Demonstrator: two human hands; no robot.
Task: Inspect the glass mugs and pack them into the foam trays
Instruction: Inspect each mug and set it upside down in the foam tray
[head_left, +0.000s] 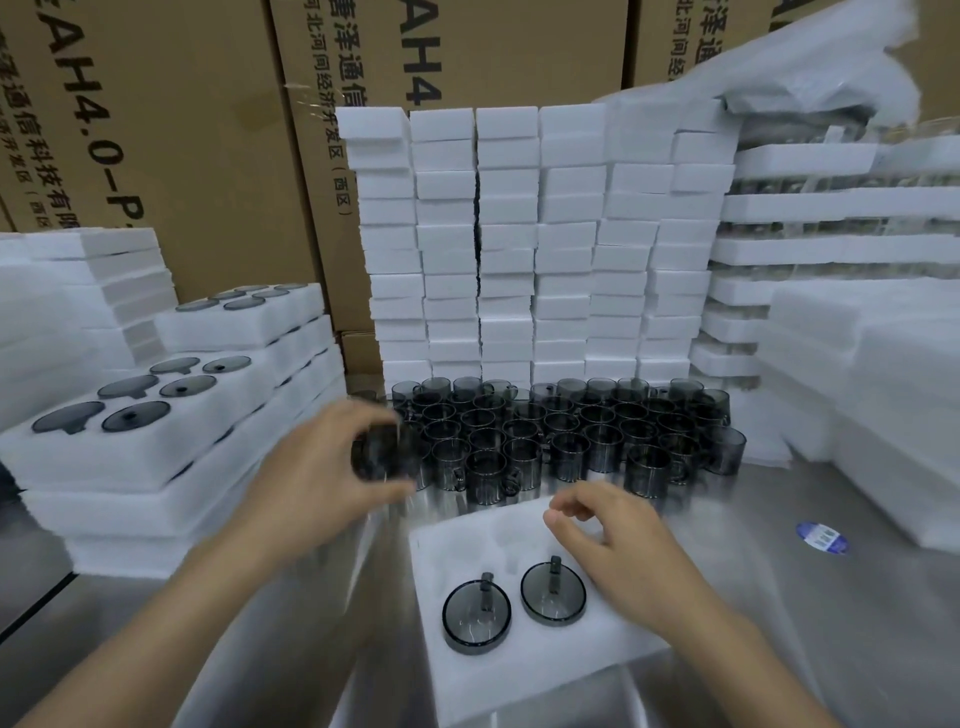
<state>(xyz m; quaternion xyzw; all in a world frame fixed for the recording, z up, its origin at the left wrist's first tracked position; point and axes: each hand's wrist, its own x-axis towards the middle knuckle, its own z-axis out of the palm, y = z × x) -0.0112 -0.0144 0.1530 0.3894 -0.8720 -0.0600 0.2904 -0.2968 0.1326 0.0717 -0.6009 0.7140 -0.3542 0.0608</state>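
packed mugs (477, 616): 2 | held mug (376, 452): 1 | hands (317, 467): 2 | blue sticker (822, 538): 1

steel table (857, 623) | front: foam tray (447, 551) | behind: glass mugs (571, 431) | left: foam stacks (130, 493) | right: blue sticker (822, 538)

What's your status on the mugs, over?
Left grip holds a mug. Right grip open above foam tray. Two mugs seated. Nothing in the way.

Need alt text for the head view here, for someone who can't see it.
A person's left hand grips a blurred smoked-glass mug above a steel table, while the right hand hovers, holding nothing, over a white foam tray with two packed mugs in its near pockets. Dozens of loose mugs stand behind the tray, before stacked foam blocks and cardboard boxes.
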